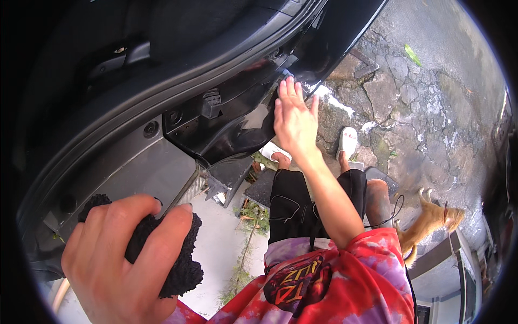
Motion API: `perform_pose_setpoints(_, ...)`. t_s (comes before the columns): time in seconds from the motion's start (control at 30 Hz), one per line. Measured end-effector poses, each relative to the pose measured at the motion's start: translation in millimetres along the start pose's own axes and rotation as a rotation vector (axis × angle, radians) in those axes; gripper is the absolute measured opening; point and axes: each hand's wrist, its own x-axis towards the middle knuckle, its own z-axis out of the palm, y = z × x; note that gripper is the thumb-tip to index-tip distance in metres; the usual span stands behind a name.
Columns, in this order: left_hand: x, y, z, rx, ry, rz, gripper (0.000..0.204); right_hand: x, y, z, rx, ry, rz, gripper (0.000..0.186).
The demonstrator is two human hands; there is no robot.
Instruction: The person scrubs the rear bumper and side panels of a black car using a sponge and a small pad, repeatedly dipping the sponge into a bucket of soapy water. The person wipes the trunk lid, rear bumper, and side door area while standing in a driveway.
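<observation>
My left hand (127, 254) is closed around a black shaggy microfiber cloth (186, 259), fingers curled over it. It hovers close in front of the grey plastic sill trim (135, 175) of a black car's opening. Farther off, my right hand (295, 116) lies flat, fingers stretched out, against the edge of the glossy black car body (248, 127), holding nothing visible. A small bluish patch (286, 72) shows just past its fingertips; I cannot tell what it is. A black rubber seal (178, 89) curves along the opening above both hands.
Cracked stone paving (377, 92) with white wet patches spreads to the right. A tan dog (426, 224) on a leash stands at the right. My feet wear white sandals (348, 141). A leafy sprig (245, 248) lies on pale ground below the car edge.
</observation>
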Motion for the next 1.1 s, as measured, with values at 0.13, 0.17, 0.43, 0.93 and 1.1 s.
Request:
perform_pose_setpoints(0.13, -6.5, -7.1, 8.0, -0.034, 0.01, 0.021, 0.056, -76.9, -69.9, -41.9, 0.326, -0.296, -0.042, 0.057)
perform_pose_setpoints(0.17, -5.7, -9.4, 8.0, -0.045, 0.021, 0.028, 0.056, -75.5, -67.0, -42.0, 0.269, -0.282, -0.083, 0.053)
perform_pose_setpoints(0.43, -3.7, -6.2, 6.8, -0.032, 0.03, 0.026, 0.054, -61.6, -58.1, -25.7, 0.201, -0.185, -0.07, 0.055)
perform_pose_setpoints(0.93, -8.5, -14.6, 12.8, -0.04, 0.095, 0.032, 0.052, -33.2, 103.4, -102.3, 1.252, 0.182, 0.614, 0.037)
perform_pose_setpoints(1.1, -6.8, -13.5, 11.9, -0.05, 0.064, 0.009, 0.055, -41.6, 27.6, -60.1, 0.761, 0.019, 0.406, 0.038)
